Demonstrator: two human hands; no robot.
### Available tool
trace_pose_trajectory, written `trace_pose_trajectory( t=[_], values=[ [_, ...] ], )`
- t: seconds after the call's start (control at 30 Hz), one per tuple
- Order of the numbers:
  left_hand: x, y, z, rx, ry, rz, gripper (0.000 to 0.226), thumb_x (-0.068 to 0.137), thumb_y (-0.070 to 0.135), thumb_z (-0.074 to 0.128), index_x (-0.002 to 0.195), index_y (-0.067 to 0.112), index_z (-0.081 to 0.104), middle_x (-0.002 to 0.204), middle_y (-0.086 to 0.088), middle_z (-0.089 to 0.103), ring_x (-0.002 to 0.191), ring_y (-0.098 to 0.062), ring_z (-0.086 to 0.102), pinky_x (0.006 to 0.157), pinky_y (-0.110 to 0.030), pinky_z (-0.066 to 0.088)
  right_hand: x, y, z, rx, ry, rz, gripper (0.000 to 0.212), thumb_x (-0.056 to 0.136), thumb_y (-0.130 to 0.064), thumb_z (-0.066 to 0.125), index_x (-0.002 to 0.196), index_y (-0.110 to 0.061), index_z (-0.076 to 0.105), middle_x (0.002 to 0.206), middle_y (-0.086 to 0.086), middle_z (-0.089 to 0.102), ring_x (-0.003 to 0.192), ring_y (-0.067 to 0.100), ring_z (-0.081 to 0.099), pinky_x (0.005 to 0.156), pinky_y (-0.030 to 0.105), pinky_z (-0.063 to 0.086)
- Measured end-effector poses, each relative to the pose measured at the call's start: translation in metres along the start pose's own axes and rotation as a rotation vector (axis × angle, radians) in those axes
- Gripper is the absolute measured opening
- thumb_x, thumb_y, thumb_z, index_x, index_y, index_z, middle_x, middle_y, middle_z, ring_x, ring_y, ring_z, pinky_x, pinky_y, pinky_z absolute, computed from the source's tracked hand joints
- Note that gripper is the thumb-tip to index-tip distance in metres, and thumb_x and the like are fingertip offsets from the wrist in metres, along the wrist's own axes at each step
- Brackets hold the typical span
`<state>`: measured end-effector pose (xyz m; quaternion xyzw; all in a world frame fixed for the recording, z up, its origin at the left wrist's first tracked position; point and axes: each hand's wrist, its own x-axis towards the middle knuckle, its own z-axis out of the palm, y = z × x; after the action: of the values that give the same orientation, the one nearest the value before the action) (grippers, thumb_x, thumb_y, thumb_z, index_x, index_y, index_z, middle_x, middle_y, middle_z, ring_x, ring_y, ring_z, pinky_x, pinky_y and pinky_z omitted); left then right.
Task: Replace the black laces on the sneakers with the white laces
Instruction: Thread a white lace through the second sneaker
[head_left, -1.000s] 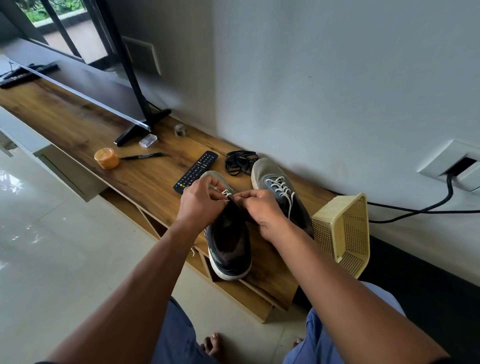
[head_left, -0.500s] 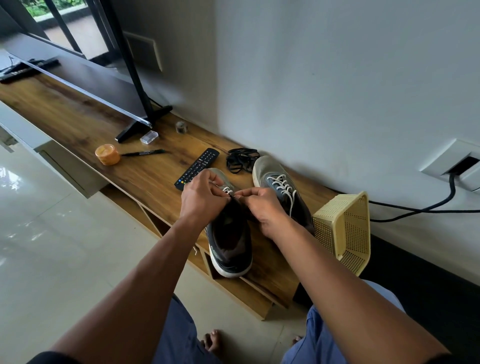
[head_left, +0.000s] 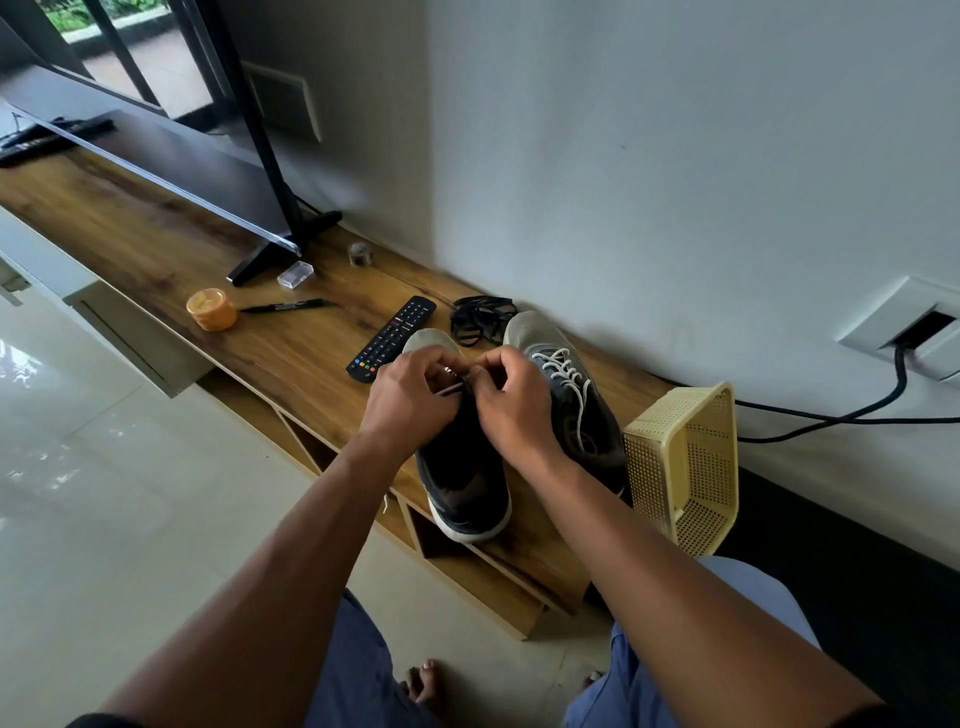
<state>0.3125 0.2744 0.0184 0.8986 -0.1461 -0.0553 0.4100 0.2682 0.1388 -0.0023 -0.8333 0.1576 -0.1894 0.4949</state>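
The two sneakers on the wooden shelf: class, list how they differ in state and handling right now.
The right sneaker shows a full white lace and lies untouched; the left sneaker has both the left hand and right hand pinching at its eyelets, hiding its lacing. The left sneaker's heel overhangs the shelf edge. Both point toes toward the wall.

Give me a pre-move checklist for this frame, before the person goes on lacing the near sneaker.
1. Right sneaker carries a white lace: ok.
2. Both hands on the left sneaker: ok; left hand and right hand meet over its eyelets, fingers curled.
3. Lace end gripped: cannot tell which hand pinches it; the fingers hide it.
4. Removed black laces lie clear, behind the toes: ok.
5. Left sneaker seated on the wooden shelf: not ok, heel overhangs the front edge.
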Motion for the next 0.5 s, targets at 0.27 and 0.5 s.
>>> trace_pose_trajectory(
  t=[0.27, 0.5],
  values=[
    [0.003, 0.000, -0.004, -0.073, -0.110, 0.046, 0.026, 0.085, 0.053, 0.064, 0.106, 0.042, 0.076, 0.100, 0.020, 0.073, 0.096, 0.006, 0.065, 0.079, -0.021, 0.051, 0.008, -0.006, -0.005, 0.007, 0.080, -0.036, 0.009, 0.102, -0.016, 0.056, 0.095, -0.020, 0.060, 0.086, -0.013, 0.066, 0.082, 0.002, 0.061, 0.078, 0.026, 0.047],
    [0.002, 0.001, -0.004, 0.002, -0.136, 0.050, 0.028, 0.086, 0.052, 0.078, 0.109, 0.037, 0.075, 0.107, 0.017, 0.068, 0.098, 0.004, 0.059, 0.071, -0.015, 0.041, 0.015, -0.031, -0.020, 0.156, 0.169, -0.094, 0.015, 0.106, -0.011, 0.049, 0.095, -0.022, 0.054, 0.082, -0.004, 0.072, 0.079, 0.012, 0.071, 0.078, 0.048, 0.059]
  ],
)
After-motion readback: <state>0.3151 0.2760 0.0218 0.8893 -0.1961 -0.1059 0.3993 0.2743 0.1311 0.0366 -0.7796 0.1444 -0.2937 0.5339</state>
